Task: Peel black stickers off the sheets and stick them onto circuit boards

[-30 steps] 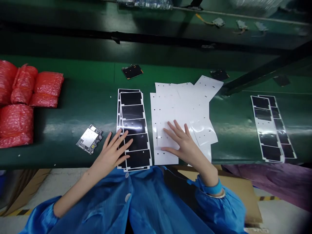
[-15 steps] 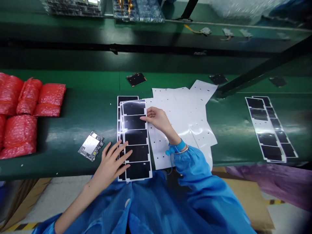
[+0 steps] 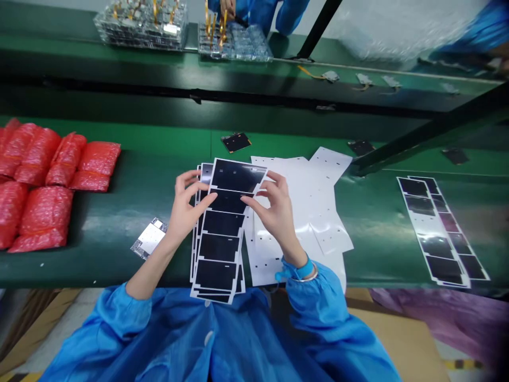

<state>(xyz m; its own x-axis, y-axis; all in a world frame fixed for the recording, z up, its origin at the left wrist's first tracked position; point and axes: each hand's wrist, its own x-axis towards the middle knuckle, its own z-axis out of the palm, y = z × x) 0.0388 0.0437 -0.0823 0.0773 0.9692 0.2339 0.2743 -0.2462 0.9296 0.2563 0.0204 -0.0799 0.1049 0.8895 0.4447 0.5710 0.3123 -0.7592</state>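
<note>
A white-backed strip of glossy black panels [image 3: 221, 223], fanned over others.

bright flat light, prob overhead, white glare streak across green bench [image 3: 374, 223], sheen on top black sheet [image 3: 237, 176], dark band upper mid frame, edges bent fisheye-style, lower rt corner dim, slight blur

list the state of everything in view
black sheet, raised and tilted above the stack
left hand, gripping its left edge
right hand, gripping its right edge
white sheets, lying flat, overlapped
circuit board, flat, partly behind the left hand
red bags, piled, sealed state unclear
</note>
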